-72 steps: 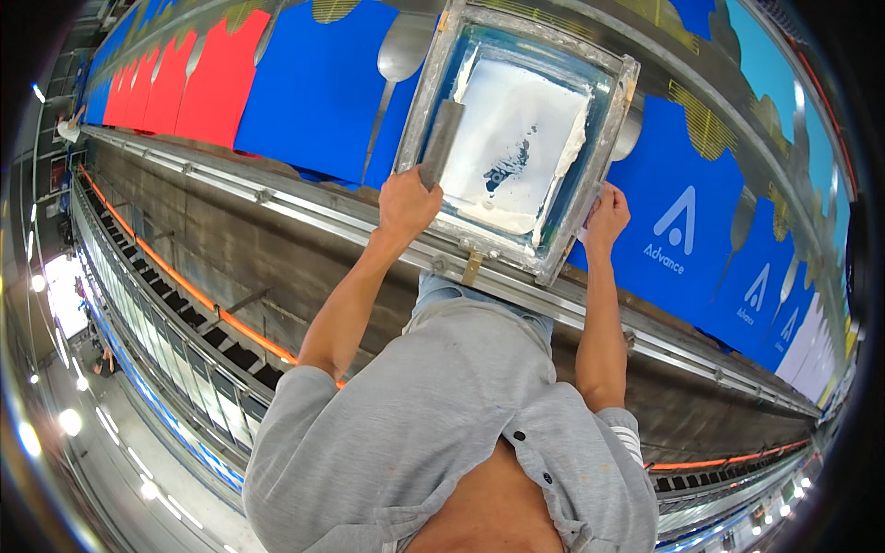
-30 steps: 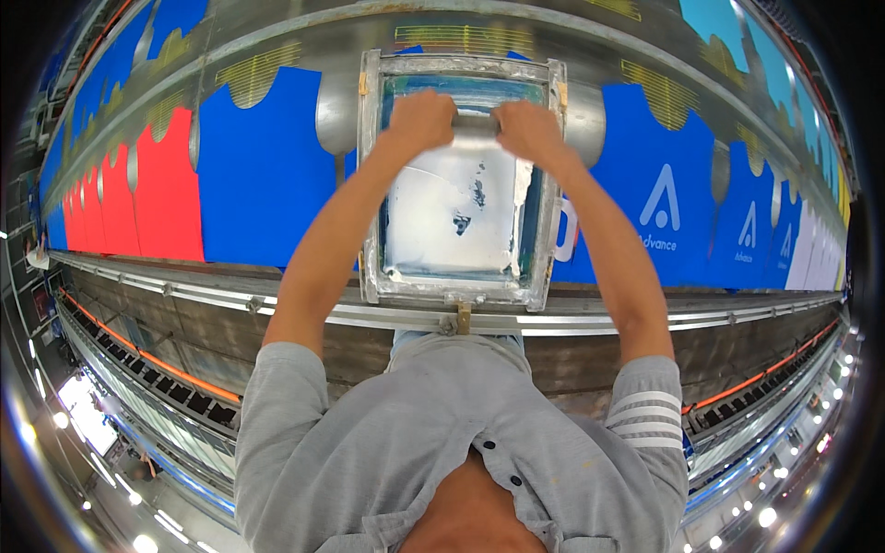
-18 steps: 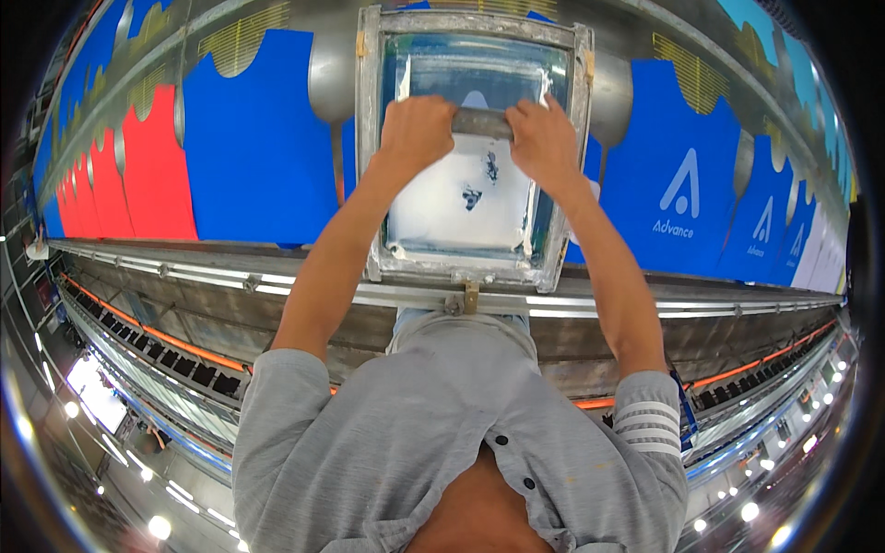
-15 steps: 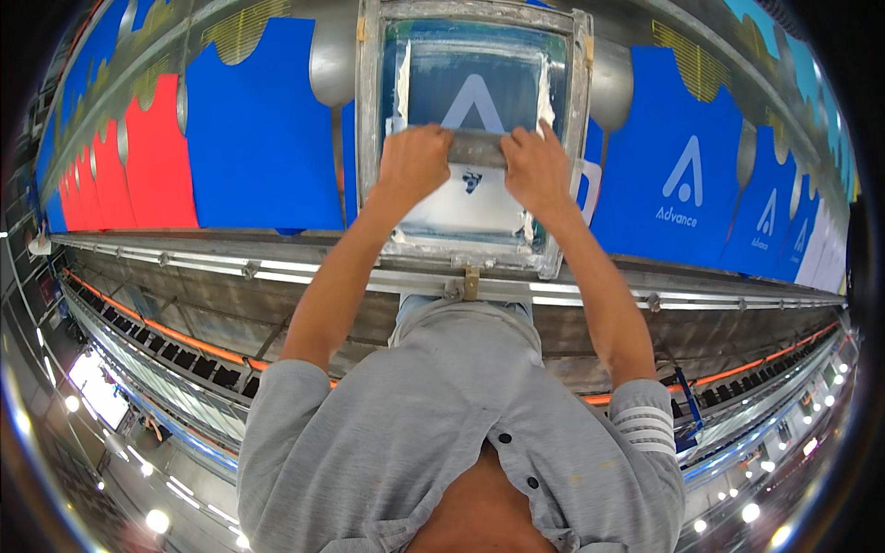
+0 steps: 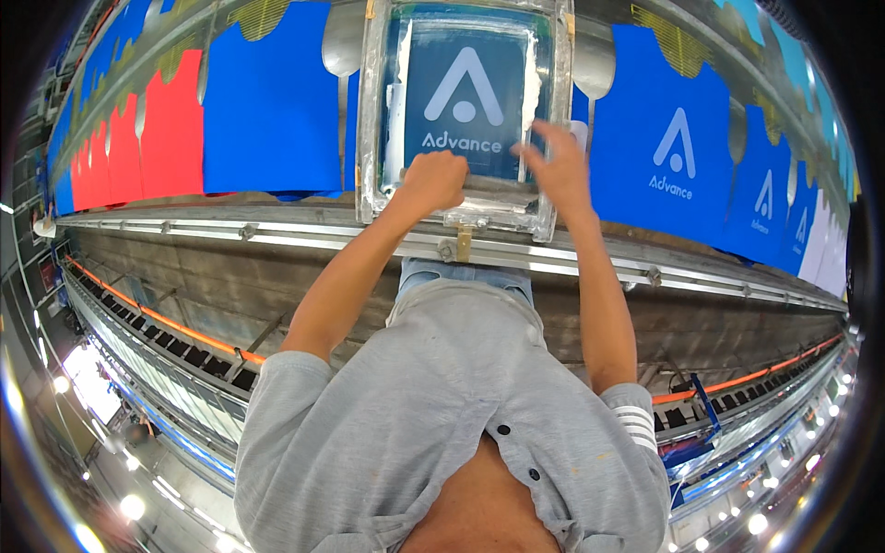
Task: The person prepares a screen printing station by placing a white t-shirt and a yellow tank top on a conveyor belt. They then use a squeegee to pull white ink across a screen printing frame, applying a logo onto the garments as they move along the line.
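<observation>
A screen-printing frame [image 5: 372,120] lies in front of me over the row of garment panels. Its blue-green mesh shows a pale emblem [image 5: 464,88] with lettering below, and white ink [image 5: 531,78] is smeared along both sides. Down at the near end of the mesh rests a squeegee [image 5: 499,187]. My left hand [image 5: 435,181] is closed round the squeegee's left part. My right hand [image 5: 558,168] is off the squeegee, raised over the frame's right side, its fingers apart and holding nothing.
Plain blue panels [image 5: 269,106] and red panels [image 5: 173,129] lie on metal boards to the left. To the right, blue panels [image 5: 659,157] bear the pale emblem. A metal rail [image 5: 341,238] with a bracket [image 5: 464,244] runs between me and the frame.
The squeegee has come toward me to the near end of the mesh, baring the whole emblem. My right hand has let go of it and opened; my left still grips it.
</observation>
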{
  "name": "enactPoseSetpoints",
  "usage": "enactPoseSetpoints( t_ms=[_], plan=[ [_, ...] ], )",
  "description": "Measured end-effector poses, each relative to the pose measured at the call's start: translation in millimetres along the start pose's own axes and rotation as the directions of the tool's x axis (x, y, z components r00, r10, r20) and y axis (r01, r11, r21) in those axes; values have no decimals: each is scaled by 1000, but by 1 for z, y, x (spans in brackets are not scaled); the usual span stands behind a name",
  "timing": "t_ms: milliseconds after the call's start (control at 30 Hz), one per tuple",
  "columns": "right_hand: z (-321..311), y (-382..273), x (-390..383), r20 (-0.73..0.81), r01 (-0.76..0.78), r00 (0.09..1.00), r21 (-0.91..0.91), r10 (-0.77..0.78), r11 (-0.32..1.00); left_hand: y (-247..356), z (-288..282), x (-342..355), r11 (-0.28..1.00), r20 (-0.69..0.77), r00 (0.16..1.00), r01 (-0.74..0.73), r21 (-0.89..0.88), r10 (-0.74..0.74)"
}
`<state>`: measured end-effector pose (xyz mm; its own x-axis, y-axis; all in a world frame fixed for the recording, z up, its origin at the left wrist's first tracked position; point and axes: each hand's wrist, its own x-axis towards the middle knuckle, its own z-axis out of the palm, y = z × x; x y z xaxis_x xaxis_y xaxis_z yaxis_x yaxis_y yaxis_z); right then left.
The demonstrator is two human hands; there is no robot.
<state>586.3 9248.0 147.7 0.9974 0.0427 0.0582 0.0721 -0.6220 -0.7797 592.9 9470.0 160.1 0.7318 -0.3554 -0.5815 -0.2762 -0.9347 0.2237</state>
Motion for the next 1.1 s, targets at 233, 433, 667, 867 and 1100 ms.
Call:
enactPoseSetpoints(
  t_ms=[233,433,667,867,1100],
  plan=[
    [-1,65,30,29,-576,800,319,600,752,-31,-36,101,1000,617,787,9,-13,1],
    [16,88,24,-88,-538,801,328,592,777,-70,-158,157,991,341,930,-127,-44,135],
    [1,71,26,-58,-545,796,365,603,755,-59,-161,157,988,-445,890,-35,148,98],
    [5,76,35,-93,-511,819,328,566,794,-35,-16,36,990,-640,759,-138,22,120],
    [8,68,36,-310,-371,861,159,403,915,-15,91,-71,984,-744,654,-174,26,135]
  ],
)
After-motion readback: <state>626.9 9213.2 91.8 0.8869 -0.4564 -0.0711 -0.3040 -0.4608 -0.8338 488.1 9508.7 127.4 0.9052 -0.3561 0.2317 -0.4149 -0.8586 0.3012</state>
